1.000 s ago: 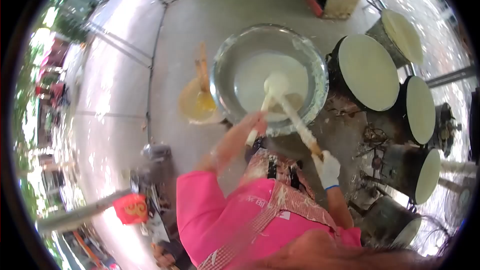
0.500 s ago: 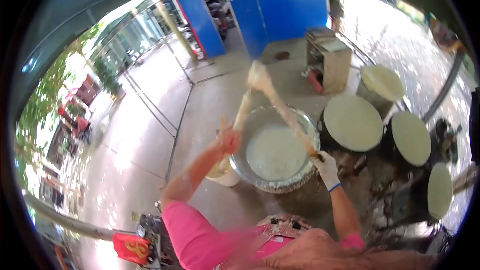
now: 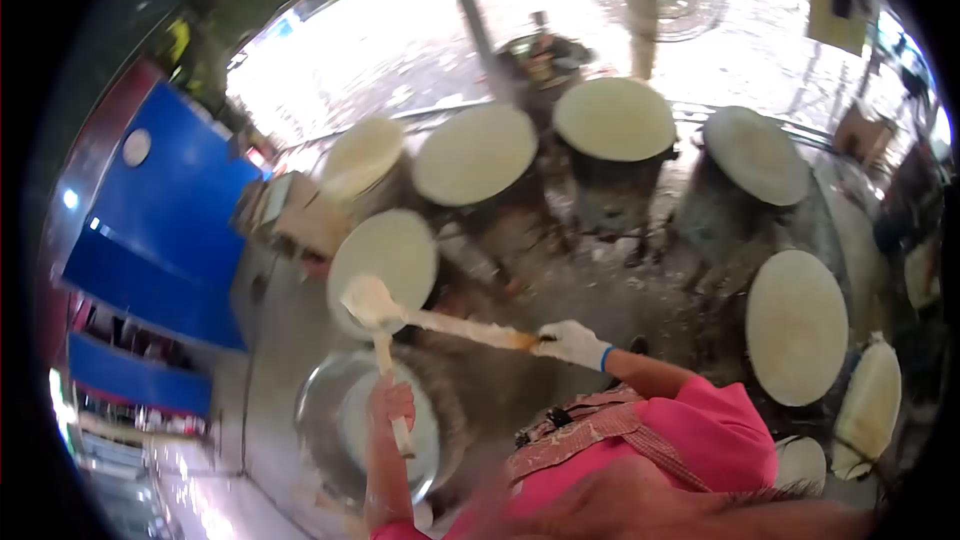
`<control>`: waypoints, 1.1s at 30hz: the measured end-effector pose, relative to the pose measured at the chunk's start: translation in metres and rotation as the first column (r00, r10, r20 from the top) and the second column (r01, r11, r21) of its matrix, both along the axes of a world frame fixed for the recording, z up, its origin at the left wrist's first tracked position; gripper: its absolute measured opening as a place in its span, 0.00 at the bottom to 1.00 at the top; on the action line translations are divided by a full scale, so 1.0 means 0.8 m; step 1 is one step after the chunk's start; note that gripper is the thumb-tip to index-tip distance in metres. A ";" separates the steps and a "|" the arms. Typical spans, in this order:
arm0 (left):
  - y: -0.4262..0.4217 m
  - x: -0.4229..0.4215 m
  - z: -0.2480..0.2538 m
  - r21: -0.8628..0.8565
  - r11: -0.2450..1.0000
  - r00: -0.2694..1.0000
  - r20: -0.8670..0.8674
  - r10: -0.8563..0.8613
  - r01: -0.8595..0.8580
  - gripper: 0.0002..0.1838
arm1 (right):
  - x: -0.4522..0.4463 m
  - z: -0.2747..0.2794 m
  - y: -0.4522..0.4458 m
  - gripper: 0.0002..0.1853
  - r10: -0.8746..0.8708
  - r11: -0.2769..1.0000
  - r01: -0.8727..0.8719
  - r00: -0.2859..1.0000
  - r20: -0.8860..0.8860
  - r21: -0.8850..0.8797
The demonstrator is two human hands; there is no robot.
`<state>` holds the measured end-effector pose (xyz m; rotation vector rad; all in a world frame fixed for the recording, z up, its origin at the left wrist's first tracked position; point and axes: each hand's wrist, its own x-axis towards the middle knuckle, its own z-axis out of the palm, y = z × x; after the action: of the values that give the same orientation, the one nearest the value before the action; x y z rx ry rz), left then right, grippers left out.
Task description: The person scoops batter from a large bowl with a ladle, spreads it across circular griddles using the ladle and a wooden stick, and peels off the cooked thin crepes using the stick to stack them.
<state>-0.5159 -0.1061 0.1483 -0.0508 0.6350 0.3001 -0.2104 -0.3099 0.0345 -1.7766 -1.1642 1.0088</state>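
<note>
My bare left hand [image 3: 390,402] is closed round a pale stick [image 3: 384,352], whose lower end sticks out below the fist. In a white glove with a blue cuff, my right hand [image 3: 574,344] grips a longer stick [image 3: 465,327], brownish near the hand and coated white along its length. Both sticks meet at a thick white clump of dough or batter [image 3: 368,301]. That clump is over a round, cream-coloured disc-shaped top [image 3: 405,250]. Below, partly behind my left hand and forearm, stands a metal basin [image 3: 312,410] holding white batter [image 3: 425,440].
Several more round cream tops on dark stands form an arc, including ones at the back [image 3: 614,120] and right [image 3: 796,328]. A wooden cabinet [image 3: 305,215] stands at left near blue panels [image 3: 165,210]. A metal post [image 3: 468,10] rises at the back.
My view has turned right, bringing more round tops into sight. Both hands have carried the sticks and white clump from above the basin to over a round top.
</note>
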 end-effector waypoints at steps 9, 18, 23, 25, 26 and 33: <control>-0.099 0.521 -0.174 0.160 0.842 0.820 0.195 -0.538 0.515 0.12 | 0.214 -0.024 -0.354 0.18 -0.547 0.650 0.707 0.689 0.475 -0.277; -0.257 1.000 -0.076 0.576 0.149 0.214 -0.046 -0.976 0.804 0.13 | 0.337 0.035 -0.433 0.14 -0.845 -0.162 0.941 -0.288 0.451 0.297; -0.372 1.173 -0.155 0.681 -0.210 0.219 -0.486 -0.846 0.702 0.30 | 0.469 0.015 -0.355 0.15 -0.766 -0.071 0.948 -0.250 0.593 0.309; -0.386 1.215 -0.251 0.907 -0.325 0.526 -0.420 -0.740 0.267 0.34 | 0.502 -0.021 -0.354 0.17 -0.700 -0.110 0.992 -0.126 0.703 0.067; -0.380 1.241 -0.305 0.889 -0.427 0.744 -0.172 -0.646 -0.165 0.36 | 0.509 -0.032 -0.352 0.18 -0.675 -0.125 0.990 -0.041 0.737 -0.059; -0.339 1.238 -0.240 0.562 -0.794 0.864 -0.255 -0.434 -0.233 0.37 | 0.574 -0.059 -0.326 0.14 -0.821 -0.565 0.783 -0.503 -0.271 0.261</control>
<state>0.4742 -0.3776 -0.0434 2.3158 -0.5615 0.3776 0.2489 -0.5704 -0.0128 -1.5322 0.6850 -0.6194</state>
